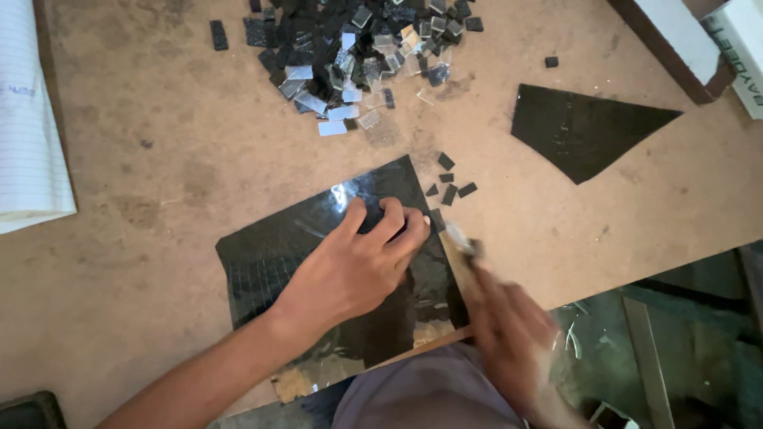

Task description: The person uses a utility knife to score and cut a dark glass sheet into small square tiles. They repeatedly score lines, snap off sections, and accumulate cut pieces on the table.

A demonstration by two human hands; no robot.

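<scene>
A worn brown table (159, 159) carries a dark glass sheet (270, 262) at centre, a heap of small cut tiles (358, 56) at twelve o'clock, a dark triangular offcut (580, 131) at two, lined paper (28, 119) at nine

— What does the person have on?

— Very little shows. Both forearms are bare; no sleeve reaches into view on either side.

— Gloves? Rings, a watch?

— None visible. The left hand (359, 266) is bare, with short, pale fingernails showing at the fingertips, and the wrist carries no band or strap.

— And the other one?

— The right hand (509, 342) is smeared by motion blur, too soft to make out nails or anything worn on it.

— Any clothing at all?

— At the bottom edge, a stretch of greyish-purple fabric (429, 393), plain and unpatterned. Which garment it is cannot be told.
</scene>
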